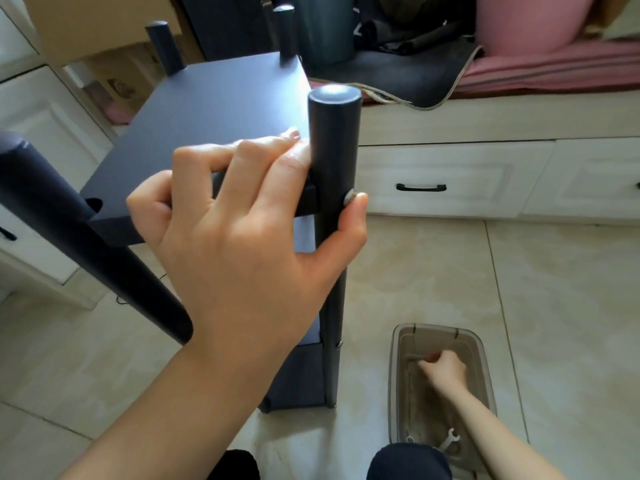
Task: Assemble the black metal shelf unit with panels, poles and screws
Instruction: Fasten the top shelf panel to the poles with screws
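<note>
At the centre of the view, the black shelf unit point(221, 109) is seen standing on the tiled floor point(554, 289), its top panel point(214, 133) fitted between upright poles. The near right pole point(334, 161) is gripped by the left hand point(249, 220): the fingers point(263, 150) are laid flat on the panel against the pole, and the thumb is pressed on a silver screw point(349, 197) at the pole's 3 o'clock side. At 5 o'clock from the unit, a clear plastic box point(485, 368) is set on the floor, with a small white wrench point(450, 439) lying inside. The right hand point(445, 370) is lowered into the box with its fingers curled together; whether anything is pinched cannot be told.
</note>
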`<state>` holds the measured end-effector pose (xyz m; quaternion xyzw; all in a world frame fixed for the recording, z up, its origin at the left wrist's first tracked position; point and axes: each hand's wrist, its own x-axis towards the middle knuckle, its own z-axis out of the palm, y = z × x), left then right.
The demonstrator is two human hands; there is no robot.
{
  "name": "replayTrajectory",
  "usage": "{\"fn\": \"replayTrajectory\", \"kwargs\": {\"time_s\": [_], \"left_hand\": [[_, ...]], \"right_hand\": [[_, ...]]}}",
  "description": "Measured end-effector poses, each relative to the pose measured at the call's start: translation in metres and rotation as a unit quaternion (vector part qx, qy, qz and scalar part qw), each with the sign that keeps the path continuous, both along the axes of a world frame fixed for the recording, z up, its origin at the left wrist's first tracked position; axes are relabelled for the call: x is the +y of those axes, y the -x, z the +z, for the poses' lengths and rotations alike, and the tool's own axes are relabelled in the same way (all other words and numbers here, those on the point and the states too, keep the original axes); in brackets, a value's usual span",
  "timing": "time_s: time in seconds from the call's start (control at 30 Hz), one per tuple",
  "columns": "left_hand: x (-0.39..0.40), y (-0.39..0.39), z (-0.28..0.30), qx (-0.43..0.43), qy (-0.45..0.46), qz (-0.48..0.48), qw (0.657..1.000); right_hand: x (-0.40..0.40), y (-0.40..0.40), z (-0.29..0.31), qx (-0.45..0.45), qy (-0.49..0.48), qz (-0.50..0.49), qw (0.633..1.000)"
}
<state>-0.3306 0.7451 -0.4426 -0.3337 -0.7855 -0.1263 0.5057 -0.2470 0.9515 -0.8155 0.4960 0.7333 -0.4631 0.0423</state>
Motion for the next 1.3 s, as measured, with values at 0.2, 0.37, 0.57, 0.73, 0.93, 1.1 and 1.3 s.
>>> {"fn": "replayTrajectory", "kwargs": {"time_s": [0.2,0.37,0.57,0.73,0.93,1.1,1.3], "left_hand": [[0.007,-0.018,0.011,-0.051,-0.032,0.006,0.998],[-0.003,-0.026,0.019,-0.105,-0.01,-0.002,0.994],[-0.02,-0.027,0.029,-0.165,0.008,0.015,0.986],[-0.042,-0.023,0.035,-0.216,0.002,0.014,0.976],[-0.063,-0.021,0.036,-0.256,-0.012,-0.01,0.967],[-0.063,-0.023,0.036,-0.276,-0.009,-0.003,0.961],[-0.07,-0.016,0.035,-0.263,-0.029,0.008,0.964]], "right_hand": [[-0.007,-0.005,0.047,0.13,0.048,0.039,0.99],[-0.019,0.003,0.133,0.277,0.126,0.006,0.953],[-0.056,0.001,0.235,0.37,0.194,0.034,0.908],[-0.094,-0.005,0.296,0.396,0.149,0.097,0.901],[-0.13,0.004,0.331,0.435,0.119,0.102,0.887],[-0.147,0.03,0.332,0.437,0.137,0.042,0.888],[-0.17,0.057,0.325,0.435,0.186,0.032,0.88]]}}
